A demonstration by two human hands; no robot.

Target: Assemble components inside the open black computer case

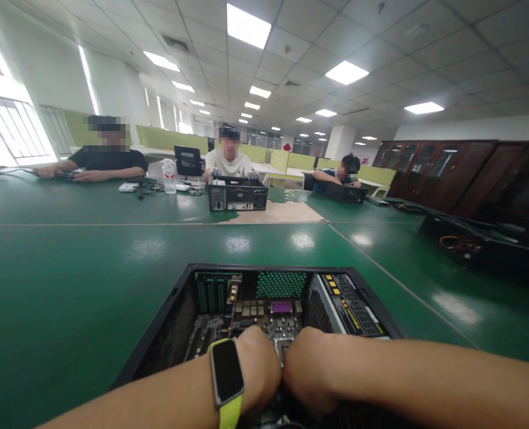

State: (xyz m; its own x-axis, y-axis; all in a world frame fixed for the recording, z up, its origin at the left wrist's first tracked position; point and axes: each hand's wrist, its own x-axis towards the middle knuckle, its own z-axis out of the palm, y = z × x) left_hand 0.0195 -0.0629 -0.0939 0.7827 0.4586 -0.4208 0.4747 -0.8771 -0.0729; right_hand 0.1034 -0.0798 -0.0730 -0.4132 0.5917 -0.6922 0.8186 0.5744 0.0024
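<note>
An open black computer case (157, 333) lies in front of me on the green table. Inside it are a motherboard (268, 319) with a purple connector (281, 308), an upright card (233, 295) and a power supply (349, 304) at the right. My left hand (258, 369), with a watch (227, 372) on its wrist, and my right hand (311, 366) meet low over the board, beside a metal socket (283, 347). Both hands are curled with the fingers turned down and hidden, so what they hold, if anything, cannot be seen.
Across the green table (68, 268), three people sit at the far side, one behind another open case (238, 196). A bottle (170, 177) and cables stand to the left of it. More computer parts (474, 241) lie at the right.
</note>
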